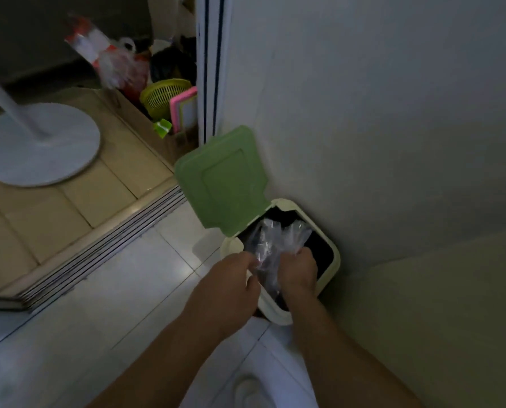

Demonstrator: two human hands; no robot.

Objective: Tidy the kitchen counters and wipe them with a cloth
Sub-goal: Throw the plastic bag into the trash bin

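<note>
We observe a cream pedal bin point(332, 262) standing on the white floor tiles against the wall at right, its green lid point(222, 184) raised and tilted to the far left. Over the bin's mouth, both hands grip a crumpled clear plastic bag point(270, 241): the left hand point(231, 278) pinches its near-left edge with fingers closed, and the right hand point(298, 270) is clenched on its right side. The bag sits partly inside the dark opening. Far left we note a white fan base point(39, 145), a yellow-green basket point(163, 97) and blurred red-and-white bags point(113, 58).
</note>
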